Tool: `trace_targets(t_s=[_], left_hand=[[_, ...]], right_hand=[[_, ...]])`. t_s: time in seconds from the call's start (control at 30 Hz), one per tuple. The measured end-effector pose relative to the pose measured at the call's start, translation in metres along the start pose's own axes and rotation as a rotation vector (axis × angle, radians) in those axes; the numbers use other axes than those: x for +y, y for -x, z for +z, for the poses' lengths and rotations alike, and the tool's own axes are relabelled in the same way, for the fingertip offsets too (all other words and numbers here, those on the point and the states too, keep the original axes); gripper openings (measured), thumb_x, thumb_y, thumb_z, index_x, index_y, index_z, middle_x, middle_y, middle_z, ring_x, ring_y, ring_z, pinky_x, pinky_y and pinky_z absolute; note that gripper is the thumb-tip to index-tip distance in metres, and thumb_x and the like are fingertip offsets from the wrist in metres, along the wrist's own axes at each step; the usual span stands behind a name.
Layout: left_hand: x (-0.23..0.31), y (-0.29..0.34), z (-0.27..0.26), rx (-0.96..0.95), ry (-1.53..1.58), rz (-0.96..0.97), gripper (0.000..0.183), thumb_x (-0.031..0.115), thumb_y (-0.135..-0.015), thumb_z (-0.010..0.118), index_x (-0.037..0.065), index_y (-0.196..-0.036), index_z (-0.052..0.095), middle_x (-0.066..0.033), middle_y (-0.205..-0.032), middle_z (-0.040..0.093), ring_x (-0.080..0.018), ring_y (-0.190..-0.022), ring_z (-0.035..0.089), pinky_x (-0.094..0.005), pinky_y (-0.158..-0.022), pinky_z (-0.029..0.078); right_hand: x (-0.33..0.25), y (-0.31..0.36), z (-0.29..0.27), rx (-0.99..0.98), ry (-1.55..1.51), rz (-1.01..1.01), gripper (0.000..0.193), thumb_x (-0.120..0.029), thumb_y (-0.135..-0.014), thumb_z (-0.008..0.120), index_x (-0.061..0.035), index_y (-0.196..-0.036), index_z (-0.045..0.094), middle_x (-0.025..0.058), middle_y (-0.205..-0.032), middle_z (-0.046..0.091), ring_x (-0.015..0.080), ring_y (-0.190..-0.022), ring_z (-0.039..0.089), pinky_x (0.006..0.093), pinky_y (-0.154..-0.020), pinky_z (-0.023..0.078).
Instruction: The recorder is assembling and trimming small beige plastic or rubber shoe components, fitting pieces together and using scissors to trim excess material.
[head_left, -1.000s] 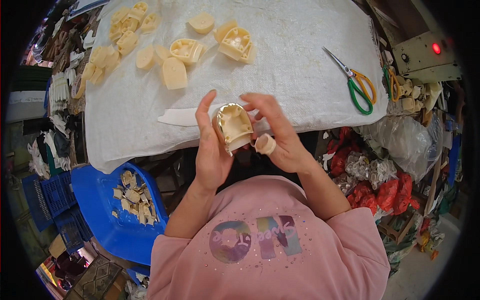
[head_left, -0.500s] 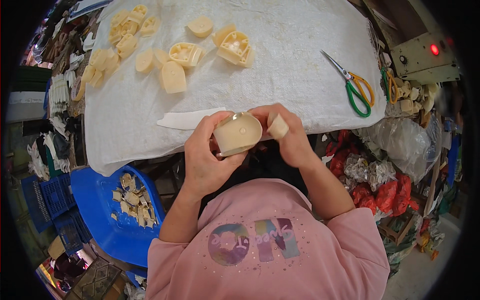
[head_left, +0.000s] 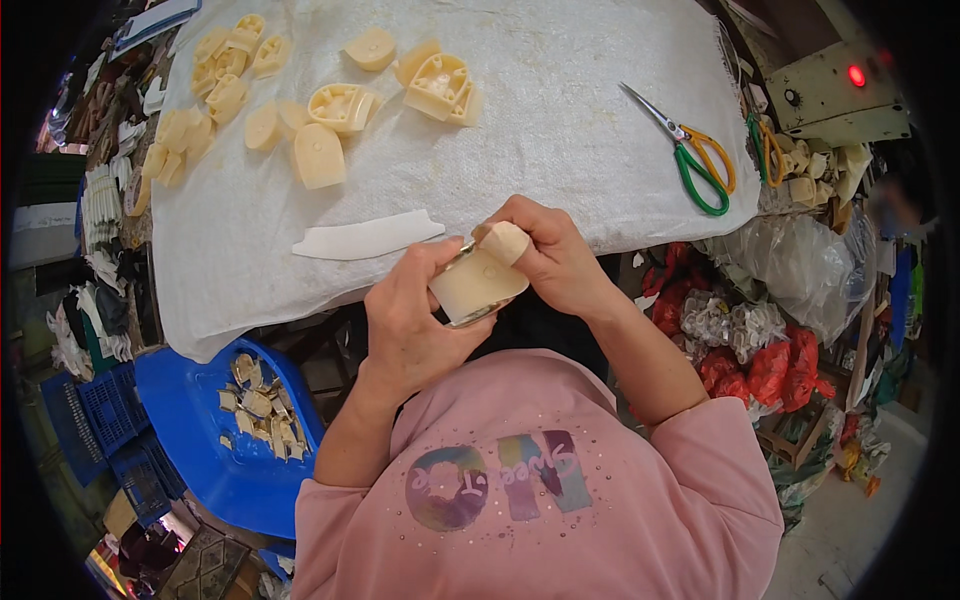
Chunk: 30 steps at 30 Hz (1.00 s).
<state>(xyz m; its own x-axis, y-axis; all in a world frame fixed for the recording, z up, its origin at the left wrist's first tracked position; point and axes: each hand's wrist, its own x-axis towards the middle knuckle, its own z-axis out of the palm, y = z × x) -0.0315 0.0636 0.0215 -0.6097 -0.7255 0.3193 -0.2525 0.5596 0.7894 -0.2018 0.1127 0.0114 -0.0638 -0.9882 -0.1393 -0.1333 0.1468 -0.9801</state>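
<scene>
In front of my chest, my left hand [head_left: 410, 312] grips a cream shoe heel [head_left: 468, 288] with a shiny gold-toned edge, thumb on the near side and fingers on the far side. My right hand [head_left: 562, 262] pinches a small curved cream piece [head_left: 505, 241] against the heel's far right corner; what kind of piece it is I cannot tell. On the cloth just beyond my hands lies a flat white strip [head_left: 368, 236]. More bare cream heels [head_left: 318, 156] are spread over the far left and middle of the table, some showing ribbed hollow insides.
Scissors [head_left: 690, 150] with green and yellow handles lie on the white cloth [head_left: 560, 120] at right. A blue plastic seat or tub [head_left: 200, 455] at lower left holds several gold-edged pieces [head_left: 262, 405]. Red bags [head_left: 768, 370] and clear plastic [head_left: 800, 275] crowd the right side.
My right hand has brought the small cream piece left against the heel. The heel has tilted in my left hand, and the whole view has shifted slightly.
</scene>
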Motion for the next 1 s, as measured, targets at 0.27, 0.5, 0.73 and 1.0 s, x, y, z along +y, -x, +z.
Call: trace_targets(t_s=[0.27, 0.5, 0.73, 1.0], left_hand=[[0.009, 0.002, 0.012, 0.126, -0.211, 0.007, 0.053, 0.010, -0.056, 0.082, 0.001, -0.096, 0.049, -0.0136, -0.080, 0.063, -0.0200, -0.068, 0.067, -0.0277, -0.059, 0.052], [0.005, 0.000, 0.019, 0.222, -0.252, 0.013, 0.052, 0.013, -0.056, 0.083, 0.002, -0.094, 0.049, -0.0115, -0.075, 0.062, -0.0210, -0.064, 0.066, -0.0281, -0.056, 0.052], [0.001, 0.000, 0.022, 0.344, -0.269, 0.059, 0.050, 0.016, -0.057, 0.082, -0.001, -0.093, 0.052, -0.0102, -0.073, 0.058, -0.0242, -0.056, 0.062, -0.0303, -0.049, 0.050], [-0.008, 0.004, 0.022, 0.326, -0.326, 0.060, 0.053, 0.015, -0.063, 0.082, -0.001, -0.104, 0.051, -0.0126, -0.080, 0.064, -0.0228, -0.068, 0.068, -0.0285, -0.057, 0.053]], right_hand=[[0.003, 0.008, 0.015, 0.093, -0.287, -0.085, 0.027, -0.023, -0.094, 0.048, -0.0013, -0.105, 0.060, 0.0075, -0.085, 0.063, 0.0113, -0.078, 0.059, 0.0258, -0.068, 0.047], [0.009, 0.007, 0.034, 0.310, -0.257, -0.094, 0.026, -0.020, -0.095, 0.044, -0.0016, -0.106, 0.058, 0.0093, -0.087, 0.064, 0.0146, -0.077, 0.061, 0.0269, -0.065, 0.048], [0.006, 0.013, 0.044, 0.340, -0.152, -0.177, 0.033, -0.020, -0.097, 0.040, -0.0011, -0.122, 0.051, 0.0121, -0.103, 0.060, 0.0218, -0.091, 0.060, 0.0307, -0.079, 0.047], [0.001, 0.017, 0.055, 0.223, -0.220, -0.184, 0.051, -0.015, -0.095, 0.045, -0.0043, -0.141, 0.025, 0.0144, -0.133, 0.038, 0.0240, -0.121, 0.041, 0.0339, -0.102, 0.032]])
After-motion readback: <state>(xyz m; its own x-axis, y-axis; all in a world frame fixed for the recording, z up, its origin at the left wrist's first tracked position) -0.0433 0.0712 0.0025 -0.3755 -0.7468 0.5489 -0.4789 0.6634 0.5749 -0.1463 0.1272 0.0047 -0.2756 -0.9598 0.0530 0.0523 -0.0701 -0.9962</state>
